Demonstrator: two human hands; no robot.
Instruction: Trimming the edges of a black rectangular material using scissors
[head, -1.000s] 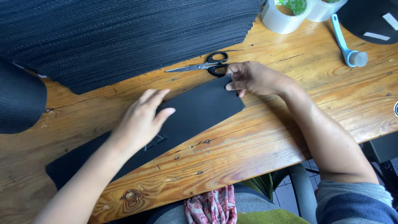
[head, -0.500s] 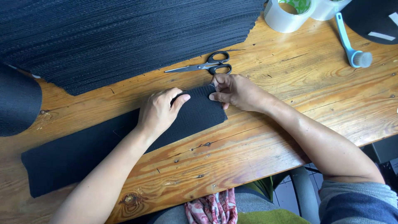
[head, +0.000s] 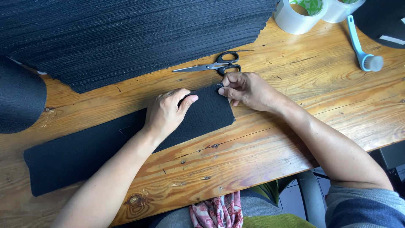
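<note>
**Head view: both hands on the black strip**

My left hand [head: 166, 112] lies palm down on the black strip [head: 84, 154], fingers loosely spread and pressing it flat, gripping nothing. My right hand [head: 249, 89] pinches the strip's upper right corner between thumb and curled fingers. The strip lies slantwise on the wooden table [head: 295, 122], its far end reaching toward my left. Scissors [head: 215, 66] rest just beyond my right hand, below the large stack of black sheets [head: 126, 38].
</note>
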